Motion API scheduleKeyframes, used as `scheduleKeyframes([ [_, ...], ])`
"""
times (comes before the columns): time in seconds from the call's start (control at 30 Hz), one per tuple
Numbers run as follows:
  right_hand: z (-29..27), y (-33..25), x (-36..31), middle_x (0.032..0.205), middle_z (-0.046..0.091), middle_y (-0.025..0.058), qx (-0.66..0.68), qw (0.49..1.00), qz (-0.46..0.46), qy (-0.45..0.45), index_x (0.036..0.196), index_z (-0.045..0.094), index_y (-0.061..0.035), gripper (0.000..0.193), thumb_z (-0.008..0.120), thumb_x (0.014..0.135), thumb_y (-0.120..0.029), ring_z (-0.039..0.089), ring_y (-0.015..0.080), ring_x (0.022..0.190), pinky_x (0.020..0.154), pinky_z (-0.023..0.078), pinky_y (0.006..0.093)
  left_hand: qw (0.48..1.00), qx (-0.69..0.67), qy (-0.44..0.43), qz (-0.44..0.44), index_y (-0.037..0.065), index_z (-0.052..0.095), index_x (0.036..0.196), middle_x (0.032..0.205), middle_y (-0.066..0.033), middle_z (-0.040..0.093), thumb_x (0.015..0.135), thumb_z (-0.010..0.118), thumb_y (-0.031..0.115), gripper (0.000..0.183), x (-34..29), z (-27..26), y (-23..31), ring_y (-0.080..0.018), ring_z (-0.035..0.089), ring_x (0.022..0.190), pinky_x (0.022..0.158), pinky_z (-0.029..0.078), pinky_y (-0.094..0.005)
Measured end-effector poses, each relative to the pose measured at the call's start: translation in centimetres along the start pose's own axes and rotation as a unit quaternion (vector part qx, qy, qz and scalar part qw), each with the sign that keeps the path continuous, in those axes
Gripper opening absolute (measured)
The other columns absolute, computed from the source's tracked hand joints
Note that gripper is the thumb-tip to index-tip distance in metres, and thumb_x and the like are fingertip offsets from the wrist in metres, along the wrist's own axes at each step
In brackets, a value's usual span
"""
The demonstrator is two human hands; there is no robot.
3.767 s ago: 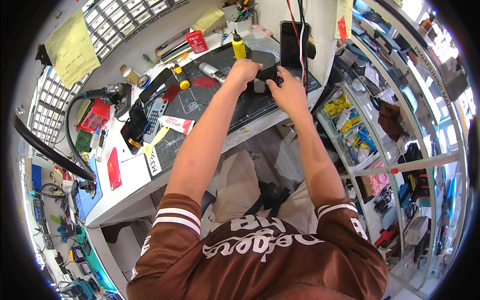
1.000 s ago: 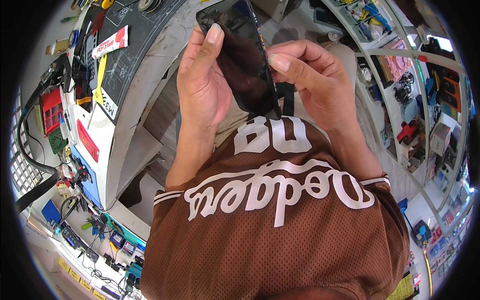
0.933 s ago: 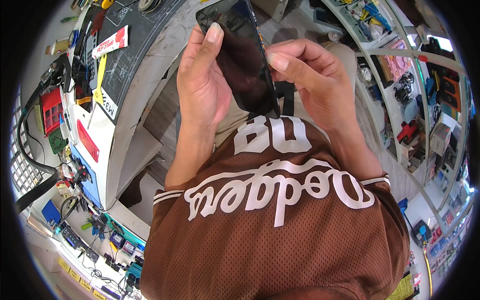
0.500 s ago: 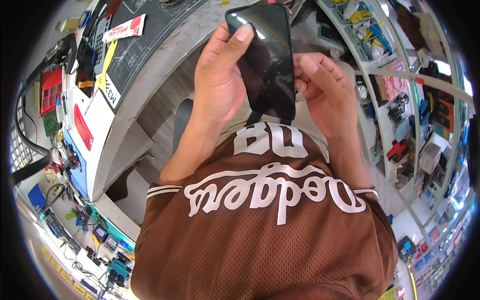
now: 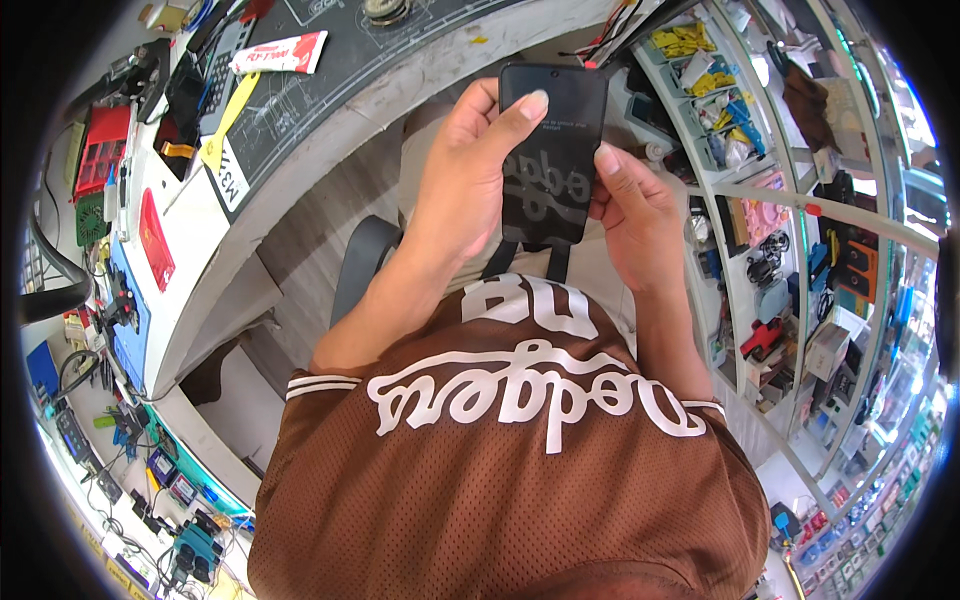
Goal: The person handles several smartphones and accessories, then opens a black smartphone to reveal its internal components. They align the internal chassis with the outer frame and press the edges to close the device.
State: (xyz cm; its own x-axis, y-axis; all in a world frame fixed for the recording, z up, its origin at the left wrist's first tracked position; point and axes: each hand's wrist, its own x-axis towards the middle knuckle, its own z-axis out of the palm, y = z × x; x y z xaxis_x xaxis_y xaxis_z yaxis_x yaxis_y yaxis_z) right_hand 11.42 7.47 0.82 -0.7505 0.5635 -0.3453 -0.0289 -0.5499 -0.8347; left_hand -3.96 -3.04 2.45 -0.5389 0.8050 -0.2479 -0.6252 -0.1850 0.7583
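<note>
A black smartphone (image 5: 550, 170) is held upright over my lap, its glossy screen toward me. Faint small text shows near its top, and my shirt is mirrored in the lower glass. My left hand (image 5: 465, 175) grips the phone's left side, with the thumb lying on the upper screen and the other fingers hidden behind it. On the opposite edge my right hand (image 5: 640, 205) is closed, its thumb tip and curled fingers at the phone's right side. Part of what these fingers grasp is hidden.
A workbench with a dark mat (image 5: 330, 75) curves along the left, bearing a white-and-red tube (image 5: 280, 53), a yellow tool (image 5: 232, 118) and a red flat piece (image 5: 156, 240). To my right stand glass-fronted shelves (image 5: 800, 215) of small goods. A chair edge (image 5: 365, 262) is beside my left forearm.
The phone has moved lower in view and turned more squarely toward me, and faint text now shows on its formerly dark screen. My right thumb has come against its right edge.
</note>
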Motion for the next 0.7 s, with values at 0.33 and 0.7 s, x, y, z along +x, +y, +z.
scheduleKeyframes([
  [0.33,0.5,-0.6,2.0,0.121,0.071,0.0058,0.019,0.996,-0.034,-0.084,0.13,0.069,-0.0023,0.044,0.055,0.109,-0.038,0.064,0.0144,0.11,0.097,0.05,0.0315,0.995,-0.071,-0.025,0.062,0.005,0.059,0.125,0.116,-0.004,0.07,0.103,0.066,0.02,0.028,-0.1,1.0,3.3,-0.0108,0.064,0.109,0.102,0.048,-0.0285],
  [0.7,4.1,0.1,4.4,0.142,0.059,0.0223,0.122,0.918,0.061,-0.371,0.151,0.042,0.005,0.07,0.026,0.113,-0.051,0.064,0.0362,0.124,0.103,0.052,0.047,0.987,-0.05,-0.132,0.075,0.009,0.058,0.117,0.092,-0.0008,0.071,0.103,0.067,0.028,0.025,-1.6,-1.3,7.3,-0.0043,0.058,0.051,0.037,0.04,-0.0193],
])
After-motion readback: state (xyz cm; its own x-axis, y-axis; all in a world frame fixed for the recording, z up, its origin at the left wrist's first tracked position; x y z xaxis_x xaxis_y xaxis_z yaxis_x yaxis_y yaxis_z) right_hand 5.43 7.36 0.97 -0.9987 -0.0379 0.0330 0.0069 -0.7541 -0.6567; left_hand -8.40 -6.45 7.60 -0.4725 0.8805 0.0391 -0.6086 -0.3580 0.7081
